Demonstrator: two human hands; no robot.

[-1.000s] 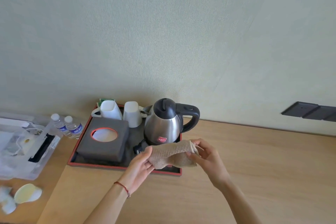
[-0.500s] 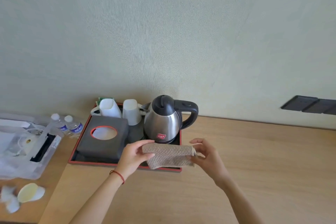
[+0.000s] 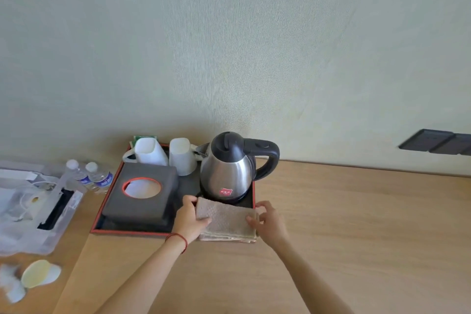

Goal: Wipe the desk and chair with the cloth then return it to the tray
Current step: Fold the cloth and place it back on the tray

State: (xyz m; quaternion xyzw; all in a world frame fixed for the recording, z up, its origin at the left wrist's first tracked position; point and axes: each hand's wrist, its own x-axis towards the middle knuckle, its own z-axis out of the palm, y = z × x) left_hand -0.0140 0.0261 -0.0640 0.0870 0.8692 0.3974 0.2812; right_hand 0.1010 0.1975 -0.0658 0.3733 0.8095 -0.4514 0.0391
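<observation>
Holding the folded cloth (image 3: 225, 219) at each end, the left hand (image 3: 190, 219) and right hand (image 3: 267, 219) set it on the tray (image 3: 100, 211). Wiping looks done. Only letting go is left.

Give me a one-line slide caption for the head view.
Both hands, left and right, hold a folded cloth at the tray's front corner, before the kettle.

tray (image 3: 132, 231) front-right corner: under cloth (image 3: 224, 219) | wall panel (image 3: 438, 145): cut off right

Left hand (image 3: 190, 220) and right hand (image 3: 270, 219) pinching cloth (image 3: 225, 222) ends.
</observation>
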